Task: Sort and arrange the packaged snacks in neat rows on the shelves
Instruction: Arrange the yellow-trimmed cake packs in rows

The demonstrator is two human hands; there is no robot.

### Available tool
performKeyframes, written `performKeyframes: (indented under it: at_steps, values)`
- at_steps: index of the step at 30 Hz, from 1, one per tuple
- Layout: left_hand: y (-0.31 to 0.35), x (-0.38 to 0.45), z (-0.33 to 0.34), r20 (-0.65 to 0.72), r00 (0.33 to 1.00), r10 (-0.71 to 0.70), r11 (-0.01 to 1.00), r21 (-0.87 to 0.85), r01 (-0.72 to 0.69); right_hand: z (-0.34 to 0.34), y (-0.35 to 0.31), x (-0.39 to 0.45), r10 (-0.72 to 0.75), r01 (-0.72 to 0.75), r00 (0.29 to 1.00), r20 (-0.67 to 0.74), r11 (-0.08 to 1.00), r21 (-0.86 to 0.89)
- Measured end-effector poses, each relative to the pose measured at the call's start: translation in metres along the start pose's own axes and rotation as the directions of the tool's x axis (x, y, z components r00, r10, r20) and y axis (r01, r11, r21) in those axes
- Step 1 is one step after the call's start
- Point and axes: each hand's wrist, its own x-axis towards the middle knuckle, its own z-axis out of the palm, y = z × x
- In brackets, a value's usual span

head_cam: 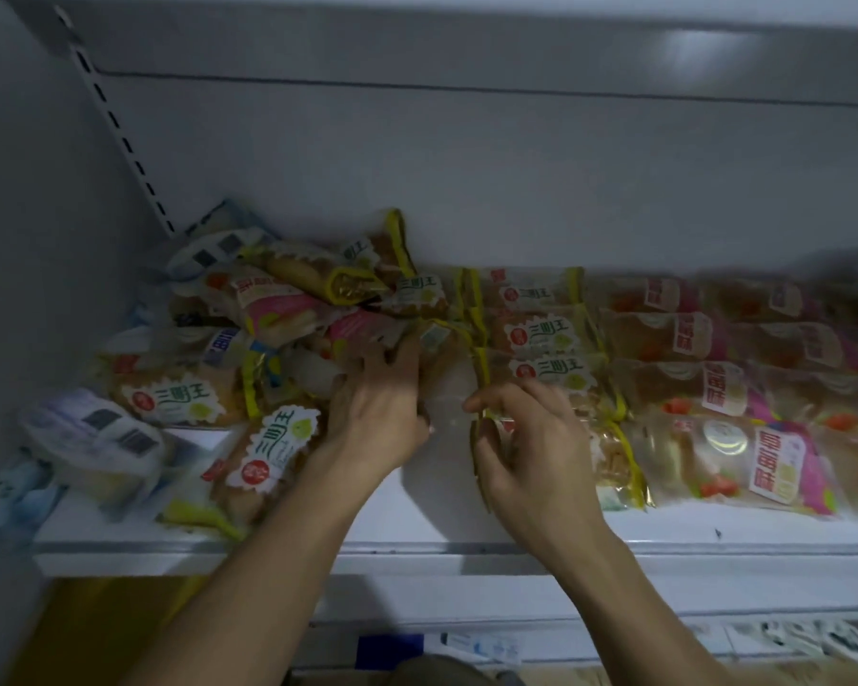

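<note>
Sorting is partway, by my reading: right of the hands the snacks lie in rows, left of them they are still a heap. The right hand (526, 448) has its fingers curled round the yellow end of a yellow pack (610, 462) at the front of the yellow row (541, 334), pinching it at the near left corner. The left hand (382, 403) reaches into the heap (268, 339), fingers curled among the wrappers; whether it truly holds one I cannot tell, since its fingertips are buried and blurred.

What the next move turns on, I judge, is this: the loose packs lie left of and beyond the left hand, pointing every way, while the row packs lie with their long axis running left to right, stacked front to back away from the person. The left hand is nearer the heap; the right hand is nearer the row. A pack drawn from the heap would need turning to that left-right line before joining the row.

Further right of the right hand lies a pink row (714, 388), equally ordered. All rest on a white shelf (417, 532) with a pale back wall (466, 190) behind and another shelf overhead; light is dim
</note>
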Motion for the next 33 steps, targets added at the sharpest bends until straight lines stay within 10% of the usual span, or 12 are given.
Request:
performKeyframes:
  at_steps: [4, 9, 17, 26, 33]
  values:
    - [0.000, -0.006, -0.028, -0.276, 0.958, -0.076, 0.916, -0.399, -0.042, -0.011, 0.004, 0.012, 0.010, -0.009, 1.000, -0.009, 0.999, 0.030]
    - [0.002, -0.017, -0.071, 0.159, 0.977, -0.140, 0.351, -0.915, 0.199, -0.028, 0.000, 0.036, 0.068, -0.072, 0.997, 0.025, 0.952, 0.299]
    - [0.016, -0.027, -0.066, 0.355, 0.933, 0.066, -0.205, -0.910, 0.360, -0.045, 0.019, 0.045, 0.304, -0.256, 0.952, 0.034, 0.730, 0.633]
    - [0.042, -0.021, -0.024, 0.012, 0.994, -0.107, 0.305, -0.951, 0.044, -0.062, 0.051, 0.030, 0.397, -0.287, 0.917, -0.032, 0.713, 0.640]
    - [0.064, 0.016, -0.009, -0.377, 0.900, -0.219, 0.639, -0.753, -0.160, -0.079, 0.085, 0.056, 0.331, -0.293, 0.944, -0.017, 0.858, 0.422]
